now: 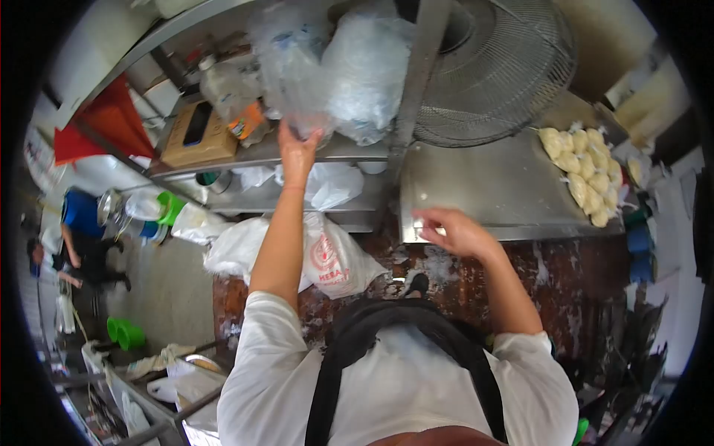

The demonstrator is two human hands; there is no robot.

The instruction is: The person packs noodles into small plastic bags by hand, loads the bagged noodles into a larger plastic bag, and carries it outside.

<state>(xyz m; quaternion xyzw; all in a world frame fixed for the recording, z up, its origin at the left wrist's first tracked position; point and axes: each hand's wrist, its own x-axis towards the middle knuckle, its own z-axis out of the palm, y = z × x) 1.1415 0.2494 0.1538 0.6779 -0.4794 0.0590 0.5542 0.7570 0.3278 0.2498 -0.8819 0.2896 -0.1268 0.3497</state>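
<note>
On the metal shelf, my left hand [299, 152] reaches up to the bottom of a bundle of clear plastic bags [291, 70]; its fingers are spread and touch the plastic. A second bundle of clear bags [368, 67] is just to the right. My right hand [454, 232] hovers at the front edge of the steel table [476, 182], fingers partly curled; whether they hold anything is hard to make out. Left of my left hand are a bag with an orange label [247, 123] and a cardboard box [195, 141] with a black phone [197, 123] on top.
A large caged fan [491, 74] stands behind the steel table. Several bags of pale yellow pieces [587, 171] lie at its right end. White sacks [335, 260] rest on the floor below the shelf. Another person [93, 256] is at the far left, near green containers [126, 334].
</note>
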